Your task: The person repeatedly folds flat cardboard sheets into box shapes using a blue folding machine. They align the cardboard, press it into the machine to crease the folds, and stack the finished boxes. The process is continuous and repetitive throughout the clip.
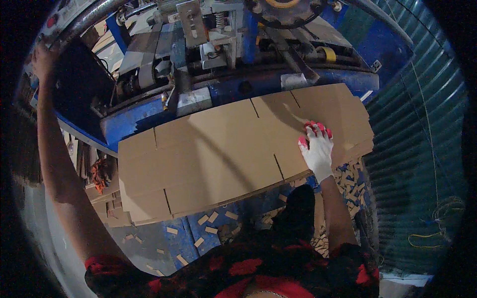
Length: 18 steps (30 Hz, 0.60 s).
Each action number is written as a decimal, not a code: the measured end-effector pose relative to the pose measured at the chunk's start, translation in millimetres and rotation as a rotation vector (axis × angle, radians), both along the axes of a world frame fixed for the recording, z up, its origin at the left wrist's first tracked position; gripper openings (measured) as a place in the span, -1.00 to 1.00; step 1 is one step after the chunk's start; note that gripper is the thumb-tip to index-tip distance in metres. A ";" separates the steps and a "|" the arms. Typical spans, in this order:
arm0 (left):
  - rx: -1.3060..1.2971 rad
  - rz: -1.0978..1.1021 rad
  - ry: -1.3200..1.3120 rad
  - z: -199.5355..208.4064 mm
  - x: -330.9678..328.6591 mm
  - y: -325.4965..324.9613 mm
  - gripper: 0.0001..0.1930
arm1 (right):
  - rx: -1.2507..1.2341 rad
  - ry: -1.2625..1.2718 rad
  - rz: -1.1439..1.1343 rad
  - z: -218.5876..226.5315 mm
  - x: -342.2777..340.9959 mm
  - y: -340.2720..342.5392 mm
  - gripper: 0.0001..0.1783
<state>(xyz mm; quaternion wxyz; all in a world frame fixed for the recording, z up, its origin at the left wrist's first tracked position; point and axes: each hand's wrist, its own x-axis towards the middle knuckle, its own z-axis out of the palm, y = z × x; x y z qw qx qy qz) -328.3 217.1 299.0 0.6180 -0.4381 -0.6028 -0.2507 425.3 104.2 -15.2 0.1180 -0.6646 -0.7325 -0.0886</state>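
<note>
A stack of flat brown cardboard box blanks, with several dark slots cut in from the edges, lies across the middle in front of a blue machine. My right hand, in a white glove with red fingertips, rests on the right part of the top blank, fingers spread. My bare left hand is raised far to the left, at the corner of the machine's frame below a red button. It is dark there, and its fingers are too unclear to read.
Metal rollers, guides and a dark toothed wheel stand beyond the blanks. Small cardboard offcuts lie scattered below. An orange bundle sits at the left. Green corrugated sheeting rises on the right.
</note>
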 end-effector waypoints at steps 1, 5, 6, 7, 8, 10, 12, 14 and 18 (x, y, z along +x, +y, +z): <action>0.053 0.067 0.042 -16.9 20.5 -3.0 -0.49 | 0.022 -0.019 0.011 -0.7 1.2 0.4 -0.46; -0.263 -0.484 -0.090 -150.7 171.4 -49.0 -0.38 | 0.007 -0.062 -0.025 -8.4 3.6 1.0 -0.47; -0.424 -0.732 -0.170 -190.0 217.3 -69.0 -0.38 | 0.020 -0.051 -0.022 -10.0 3.7 -0.1 -0.47; -0.611 -0.787 -0.323 -226.2 257.1 -94.5 -0.38 | 0.108 -0.052 0.008 -10.9 2.3 0.6 -0.47; -0.814 -0.886 -0.460 -258.7 291.0 -121.4 -0.38 | 0.114 -0.026 0.029 -10.6 2.6 -1.1 -0.45; -1.173 -1.027 -0.658 -306.0 336.0 -170.6 -0.38 | 0.167 -0.024 0.072 -6.5 1.3 -1.8 -0.47; -1.470 -0.991 -0.721 -330.3 358.5 -200.3 -0.37 | 0.088 -0.008 0.111 3.0 2.9 -0.6 -0.46; -1.360 -0.845 -0.356 -337.4 359.7 -211.0 -0.34 | -0.008 -0.066 0.147 15.5 7.6 5.4 -0.43; -1.415 -0.825 -0.247 -334.3 351.6 -202.7 -0.32 | 0.131 -0.097 0.318 37.6 19.6 36.1 -0.61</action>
